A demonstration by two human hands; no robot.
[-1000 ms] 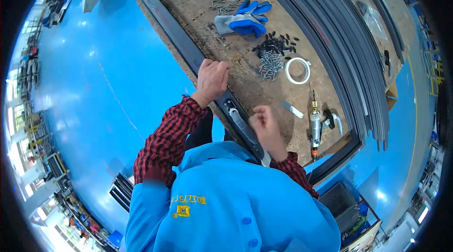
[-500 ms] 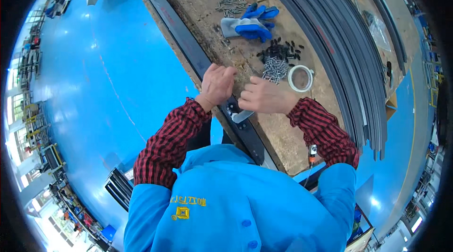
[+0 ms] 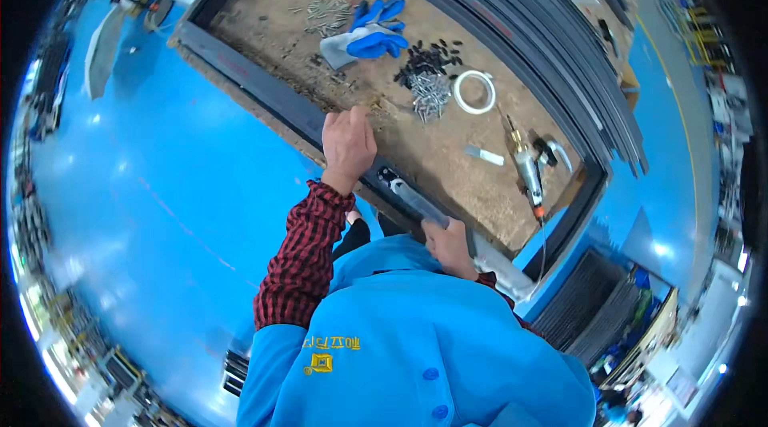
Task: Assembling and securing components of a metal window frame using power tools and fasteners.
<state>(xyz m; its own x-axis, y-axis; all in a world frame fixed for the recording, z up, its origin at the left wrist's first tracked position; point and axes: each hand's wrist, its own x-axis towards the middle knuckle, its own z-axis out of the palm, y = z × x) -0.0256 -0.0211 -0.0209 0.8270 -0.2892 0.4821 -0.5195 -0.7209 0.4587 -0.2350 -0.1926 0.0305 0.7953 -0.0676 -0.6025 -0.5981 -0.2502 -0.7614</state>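
Bar (image 3: 272, 95) runs along scuffed brown workbench (image 3: 480, 199) — glossy blue floor (image 3: 160, 171) beyond.

"What's underfoot in there?"
"Glossy blue floor (image 3: 160, 195), mostly. A thin pale line (image 3: 188, 228) crosses it on my left; on my right a curving yellow line (image 3: 678, 89) edges a grey walkway (image 3: 707, 163)."
"And the furniture?"
"In front of me is a workbench (image 3: 432, 159) with a worn brown top. Yellow racking (image 3: 702, 43) stands far off to my right, and cluttered shelving (image 3: 112, 363) runs along my left, too small to make out."
"Plenty of light?"
"Yes, white glare (image 3: 662, 249) shines off the blue, and what look like windows (image 3: 52, 371) glow at far left."
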